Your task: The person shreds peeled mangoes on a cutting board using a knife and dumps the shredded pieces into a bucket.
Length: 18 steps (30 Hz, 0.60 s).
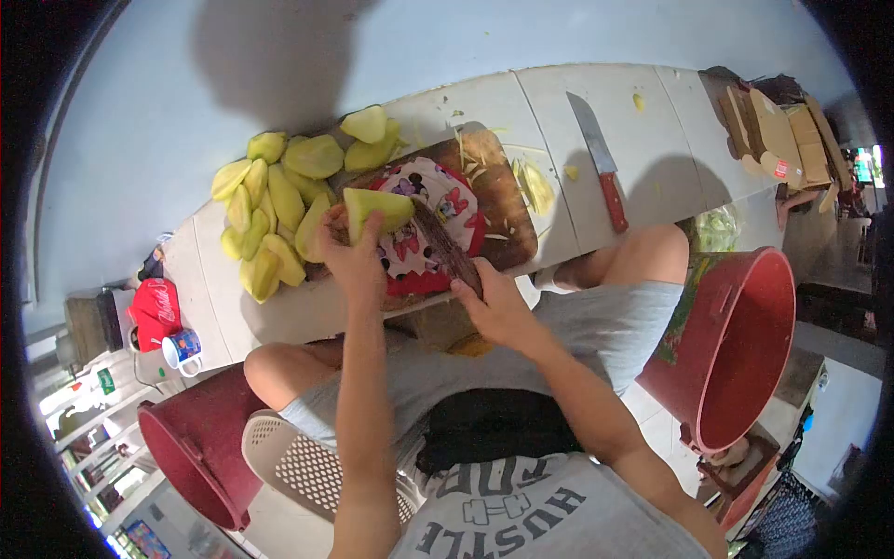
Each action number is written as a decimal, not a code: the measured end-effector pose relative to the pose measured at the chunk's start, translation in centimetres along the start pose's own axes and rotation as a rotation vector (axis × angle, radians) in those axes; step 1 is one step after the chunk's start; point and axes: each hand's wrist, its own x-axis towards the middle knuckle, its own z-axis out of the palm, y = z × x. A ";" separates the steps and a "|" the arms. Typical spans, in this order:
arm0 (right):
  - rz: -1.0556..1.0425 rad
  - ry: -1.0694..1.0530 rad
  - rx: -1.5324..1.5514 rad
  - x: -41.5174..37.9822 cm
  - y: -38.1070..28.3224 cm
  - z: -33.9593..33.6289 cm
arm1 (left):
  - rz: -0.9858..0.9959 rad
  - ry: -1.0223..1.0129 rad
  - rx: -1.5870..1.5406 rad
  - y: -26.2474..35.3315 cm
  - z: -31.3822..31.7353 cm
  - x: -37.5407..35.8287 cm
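Observation:
My left hand [358, 252] grips a peeled yellow-green fruit piece [380, 211] with its cut face turned upward. Closed around the lower end of a long, dark brown, flat tool [445, 244] is my right hand [498, 303]. The tool's far end meets the right end of the fruit; its exact kind I cannot tell. Beneath both hands lies a red-edged cloth with cartoon prints [453, 194], spread over a wooden cutting board [510, 224]. More peeled fruit pieces [284, 196] are heaped left of the board. Pale shreds [535, 189] lie on and beside its right side.
A knife with a red handle [612, 200] lies on the white tiled surface [521, 102] to the right. Red tubs stand at both sides, one at right [717, 345] and one at left [205, 438]. A mug [183, 350] sits at the left edge, cardboard [778, 140] at far right.

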 end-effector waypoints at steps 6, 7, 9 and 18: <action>-0.008 0.067 0.017 -0.4 0.6 0.3 | -0.020 -0.184 0.104 1.5 -0.4 -7.2; -0.003 0.066 0.019 -0.6 0.6 0.5 | -0.024 -0.187 0.106 1.3 -0.9 -7.7; -0.033 0.048 -0.026 0.0 0.0 1.0 | -0.160 -0.343 -0.001 0.8 -1.3 -7.7; -0.109 -0.040 -0.103 1.1 -1.8 -0.3 | 0.089 -0.392 0.115 -1.0 -1.8 -5.7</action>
